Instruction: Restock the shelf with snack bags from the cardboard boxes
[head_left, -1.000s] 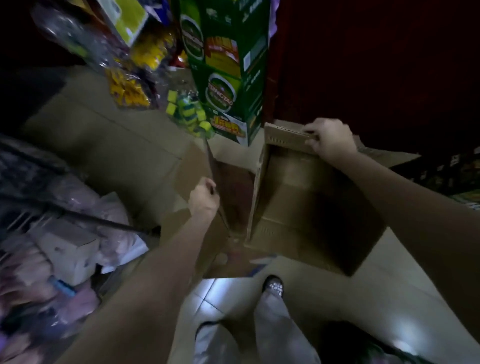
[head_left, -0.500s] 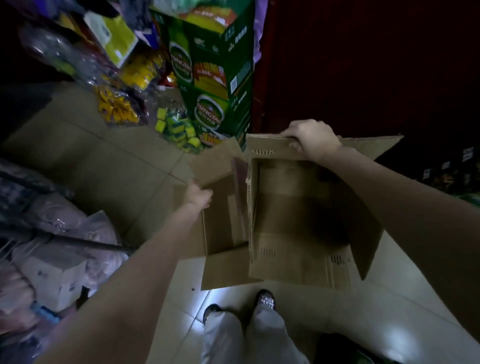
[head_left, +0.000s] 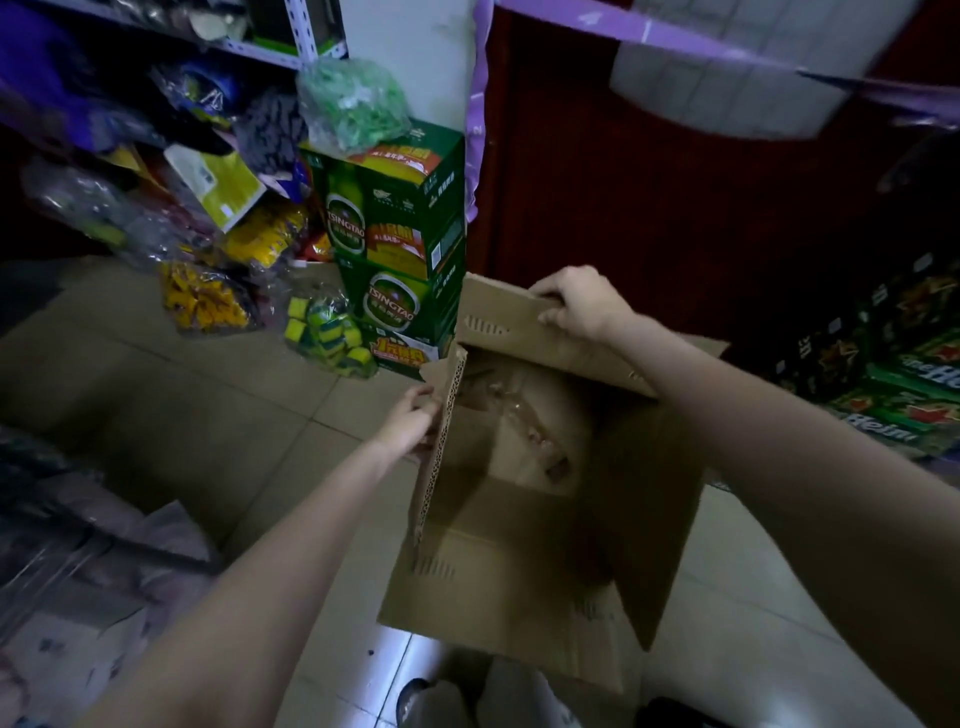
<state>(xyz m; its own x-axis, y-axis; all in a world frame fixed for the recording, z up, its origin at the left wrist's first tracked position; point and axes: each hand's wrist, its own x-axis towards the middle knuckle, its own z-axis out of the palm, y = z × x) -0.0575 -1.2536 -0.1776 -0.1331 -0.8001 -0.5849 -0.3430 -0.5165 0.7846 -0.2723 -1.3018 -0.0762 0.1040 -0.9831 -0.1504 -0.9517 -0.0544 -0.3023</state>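
A brown corrugated cardboard box (head_left: 524, 545), open at the top, sits between the two hands, its fluted cut edges showing along the raised flaps. The right hand (head_left: 576, 304) is clenched over the upper edge of the far flap (head_left: 498, 325), fingers curled round the rim, beside a row of small punched slots. The left hand (head_left: 410, 423) presses against the outer face of the tall left flap (head_left: 441, 441), fingers bent at its edge; whether they wrap round it is hard to tell. Down inside the box, below the right hand, lies crinkled clear plastic wrapping (head_left: 524, 415) over something pale; its contents are too dim to name.

Beyond the left hand stand stacked glossy green beer cartons (head_left: 400, 249) printed with round labels, and next to them a clear bag of yellow and green sponges (head_left: 327, 332). Further left of that hand are crumpled transparent bags of yellow packets (head_left: 202, 296) on the smooth beige floor tiles (head_left: 171, 415).

Compared with half a second ago, the second, smaller cardboard piece that the left hand held apart is no longer seen; that hand has come in against the box's own flap. The right hand stays on the far flap, and the view has tilted upward, bringing the metal shelf (head_left: 260, 47) into sight.
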